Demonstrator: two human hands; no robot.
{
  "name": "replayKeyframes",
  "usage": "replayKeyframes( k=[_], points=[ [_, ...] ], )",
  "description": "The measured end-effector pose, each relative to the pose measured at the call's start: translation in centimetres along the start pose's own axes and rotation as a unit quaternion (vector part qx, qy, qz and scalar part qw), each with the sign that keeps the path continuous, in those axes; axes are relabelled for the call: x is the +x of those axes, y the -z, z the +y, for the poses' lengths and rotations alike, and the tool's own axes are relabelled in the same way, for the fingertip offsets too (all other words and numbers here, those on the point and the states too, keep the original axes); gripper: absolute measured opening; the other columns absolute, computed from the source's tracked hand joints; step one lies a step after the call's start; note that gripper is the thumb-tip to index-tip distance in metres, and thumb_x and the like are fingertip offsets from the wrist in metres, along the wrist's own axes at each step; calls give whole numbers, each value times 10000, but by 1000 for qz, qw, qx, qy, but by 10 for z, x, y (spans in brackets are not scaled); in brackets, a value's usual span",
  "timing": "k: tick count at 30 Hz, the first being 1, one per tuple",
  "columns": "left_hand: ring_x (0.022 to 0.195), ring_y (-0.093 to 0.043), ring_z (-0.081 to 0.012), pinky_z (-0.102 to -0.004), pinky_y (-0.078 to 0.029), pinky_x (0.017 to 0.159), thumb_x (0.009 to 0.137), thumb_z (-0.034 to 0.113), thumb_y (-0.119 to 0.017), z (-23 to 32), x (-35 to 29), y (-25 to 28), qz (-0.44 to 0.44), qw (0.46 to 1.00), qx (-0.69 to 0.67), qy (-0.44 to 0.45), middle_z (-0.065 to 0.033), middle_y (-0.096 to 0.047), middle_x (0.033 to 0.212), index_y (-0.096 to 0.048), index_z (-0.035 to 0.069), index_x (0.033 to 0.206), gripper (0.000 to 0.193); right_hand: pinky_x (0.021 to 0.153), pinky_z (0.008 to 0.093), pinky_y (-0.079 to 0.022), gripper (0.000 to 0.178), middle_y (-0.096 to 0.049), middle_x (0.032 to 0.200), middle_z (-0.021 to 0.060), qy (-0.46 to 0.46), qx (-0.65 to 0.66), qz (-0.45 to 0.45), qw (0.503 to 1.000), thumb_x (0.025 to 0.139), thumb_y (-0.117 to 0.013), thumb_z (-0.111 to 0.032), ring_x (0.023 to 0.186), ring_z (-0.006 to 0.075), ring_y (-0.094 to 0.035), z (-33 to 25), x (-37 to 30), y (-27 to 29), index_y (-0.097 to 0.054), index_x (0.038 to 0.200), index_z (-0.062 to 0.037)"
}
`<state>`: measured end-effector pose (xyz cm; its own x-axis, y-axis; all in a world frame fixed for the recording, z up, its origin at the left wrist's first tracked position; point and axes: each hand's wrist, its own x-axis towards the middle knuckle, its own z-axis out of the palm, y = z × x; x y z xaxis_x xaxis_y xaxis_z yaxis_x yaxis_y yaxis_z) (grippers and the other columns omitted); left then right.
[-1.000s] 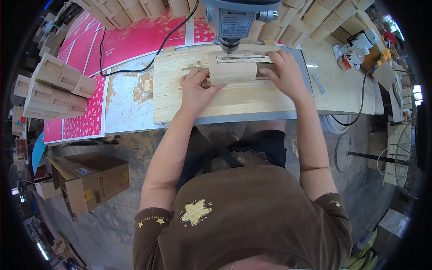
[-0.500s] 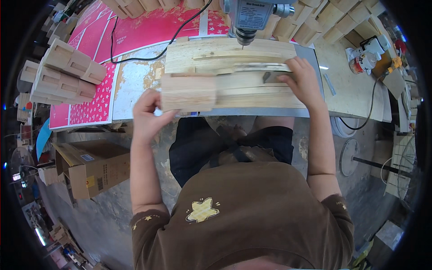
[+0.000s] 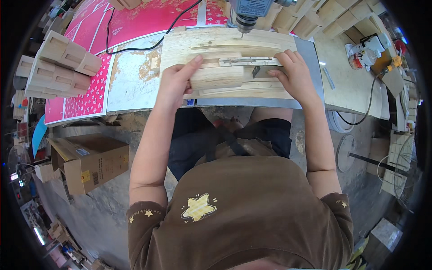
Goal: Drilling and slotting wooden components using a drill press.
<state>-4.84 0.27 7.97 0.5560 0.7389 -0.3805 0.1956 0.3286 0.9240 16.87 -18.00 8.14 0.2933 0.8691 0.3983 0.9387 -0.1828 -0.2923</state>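
My left hand (image 3: 177, 83) is closed round the left end of a pale wooden block (image 3: 218, 78), thumb on top. The block lies over a wooden board (image 3: 175, 49) on the bench. My right hand (image 3: 293, 76) pinches the right end of a narrow strip (image 3: 249, 61) with a grey metal plate (image 3: 265, 72) at its near side. The strip's left part runs along the far side of the block; whether they touch I cannot tell. Beyond both hands stands a bench drill (image 3: 246, 22), its bit pointing down above the far part of the board.
Stacked wooden blocks (image 3: 63, 63) stand on pink patterned sheeting at the left. More blocks (image 3: 310, 22) are piled at the far right. A black cable (image 3: 148, 47) curves across the bench. A white container (image 3: 366, 56) and a cardboard box (image 3: 92, 164) are nearby.
My left hand has carried the wooden block to the right, up to the strip and metal plate. My right hand has stayed near the same place, still gripping the strip.
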Motion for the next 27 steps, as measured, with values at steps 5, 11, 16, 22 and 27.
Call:
replayKeyframes(
  k=[5,11,16,22,27],
  points=[
    [611,-506,-82,-202,-429,581,705,346,-787,-23,11,-27,-88,991,22,-94,-27,-552,687,-595,-73,889,496,734,383,-435,331,-552,856,82,-2,-12,38,999,658,-729,-136,856,292,-518,7,0,-4,-547,922,-51],
    [916,-546,-248,-351,-454,776,561,263,-844,-50,14,-31,-6,871,262,-415,-113,-556,1048,-571,26,1131,675,792,388,-427,407,-576,898,92,-22,-8,42,999,648,-739,-128,897,300,-519,22,11,-8,-569,1013,-67],
    [951,-482,-231,-409,-280,878,549,305,-817,-67,44,-33,145,807,399,-409,-71,-538,914,-550,61,1188,735,855,413,-403,508,-580,941,93,-8,-15,79,997,644,-749,-123,945,304,-513,15,31,-28,-535,1102,-76],
    [886,-471,-220,-388,-267,839,589,300,-788,-64,49,-17,118,793,434,-411,-17,-534,819,-561,104,1187,669,904,367,-385,561,-563,988,95,-1,215,118,969,671,-741,-71,977,290,-508,14,40,-12,-487,1172,-61],
    [853,-462,-215,-379,-267,811,591,319,-784,-61,49,-24,119,787,424,-432,-13,-532,808,-567,104,1182,665,780,288,-457,324,-612,936,42,27,199,357,912,835,-635,-137,877,167,-573,31,110,105,-560,1137,-50]
  ],
)
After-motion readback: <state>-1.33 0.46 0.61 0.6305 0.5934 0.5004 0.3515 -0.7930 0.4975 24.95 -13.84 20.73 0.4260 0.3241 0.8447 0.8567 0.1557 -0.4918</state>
